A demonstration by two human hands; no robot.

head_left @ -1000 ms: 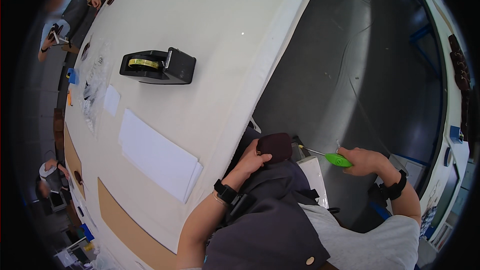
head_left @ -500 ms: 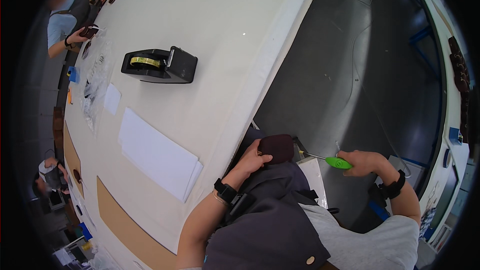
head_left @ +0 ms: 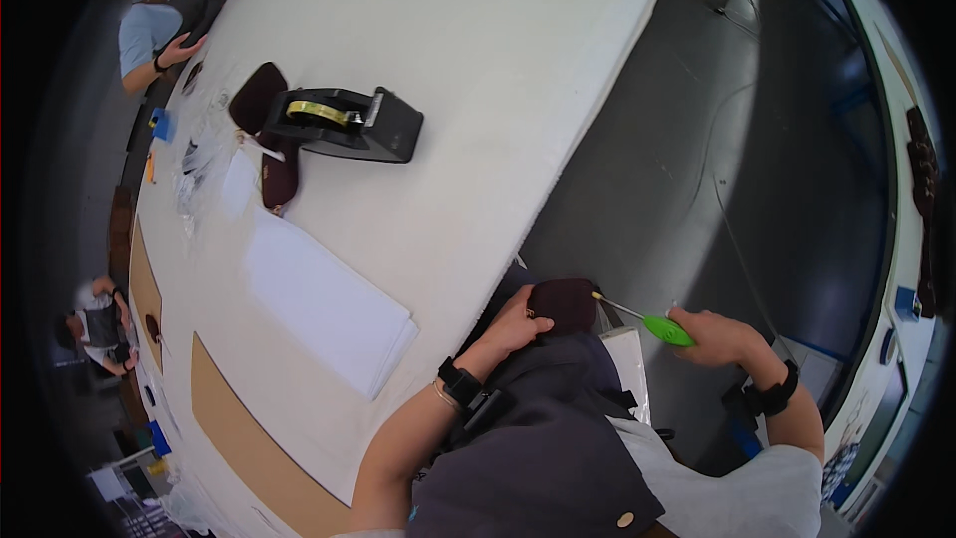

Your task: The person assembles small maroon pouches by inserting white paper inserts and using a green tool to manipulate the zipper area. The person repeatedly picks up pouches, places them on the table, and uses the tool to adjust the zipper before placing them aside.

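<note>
- Dark grey apron [head_left: 538,458], one round gold-coloured button [head_left: 624,520]
- Light grey shirt [head_left: 732,488], short sleeves [head_left: 797,468]
- Left wrist: black band [head_left: 459,381], black box [head_left: 484,408] just beside, thin pale bracelet [head_left: 442,396]
- Right wrist: black strap [head_left: 777,395]

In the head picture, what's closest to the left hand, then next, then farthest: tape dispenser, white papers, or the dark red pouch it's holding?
From the left hand:
1. Dark red pouch, held in it.
2. White papers, leftward on the table.
3. Tape dispenser, farther up the table.
</note>
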